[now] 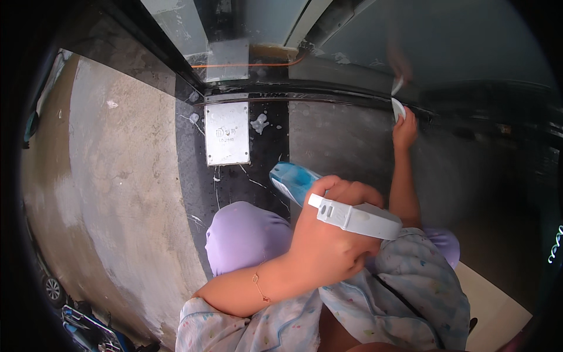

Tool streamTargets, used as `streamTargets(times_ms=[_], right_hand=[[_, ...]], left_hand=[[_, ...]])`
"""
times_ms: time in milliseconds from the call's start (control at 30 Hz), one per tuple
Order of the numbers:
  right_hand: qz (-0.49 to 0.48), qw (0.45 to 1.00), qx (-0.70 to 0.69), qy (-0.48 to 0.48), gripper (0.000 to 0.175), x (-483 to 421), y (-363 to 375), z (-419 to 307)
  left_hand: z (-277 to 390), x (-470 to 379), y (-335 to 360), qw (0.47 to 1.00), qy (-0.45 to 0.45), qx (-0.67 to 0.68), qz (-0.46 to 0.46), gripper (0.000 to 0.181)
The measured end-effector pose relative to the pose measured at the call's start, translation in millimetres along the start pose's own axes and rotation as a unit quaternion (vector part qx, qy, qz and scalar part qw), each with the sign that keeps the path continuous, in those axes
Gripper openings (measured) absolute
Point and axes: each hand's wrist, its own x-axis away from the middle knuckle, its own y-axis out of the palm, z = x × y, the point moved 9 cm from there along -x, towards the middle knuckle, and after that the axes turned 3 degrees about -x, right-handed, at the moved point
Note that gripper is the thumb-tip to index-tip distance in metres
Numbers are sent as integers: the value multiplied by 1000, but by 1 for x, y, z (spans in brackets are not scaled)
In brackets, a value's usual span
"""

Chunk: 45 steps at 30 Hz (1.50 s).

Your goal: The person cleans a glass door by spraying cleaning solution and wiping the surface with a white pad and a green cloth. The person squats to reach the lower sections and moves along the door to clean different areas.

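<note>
My left hand (pixel 336 237) grips a spray bottle with a white trigger head (pixel 358 220) and a clear body (pixel 294 178) of blue liquid. It is in front of my chest, the bottle's base pointing away to the upper left. My right arm reaches out to the right, where my right hand (pixel 405 130) pinches a flat white piece (pixel 398 108), perhaps a pad or scraper. The piece is at the dark bottom rail (pixel 334 94) of a glass panel (pixel 457 48), which mirrors the hand. Whether it touches the glass cannot be told.
A metal floor plate (pixel 228 152) with corner screws lies before my knees on black, splattered stone (pixel 268 149). An orange cable (pixel 246 65) shows past the rail. Worn concrete (pixel 127 167) spreads leftward, with a parked vehicle's wheel (pixel 53 288) at lower left.
</note>
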Motion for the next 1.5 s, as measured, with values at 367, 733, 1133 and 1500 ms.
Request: streamTargets(times_ms=[367, 733, 1133, 1500], right_hand=[[-63, 983, 170, -17, 15, -37, 3, 118], [-91, 971, -28, -218, 18, -28, 8, -9], [-137, 943, -127, -276, 14, -8, 36, -202], [-144, 889, -175, -397, 13, 21, 52, -362]], left_hand=[[-16, -12, 24, 998, -19, -57, -28, 20], [-12, -19, 41, 999, -18, -13, -44, 21], [0, 2, 32, 999, 1, -43, -23, 12], [23, 35, -5, 991, -12, -133, -22, 14]])
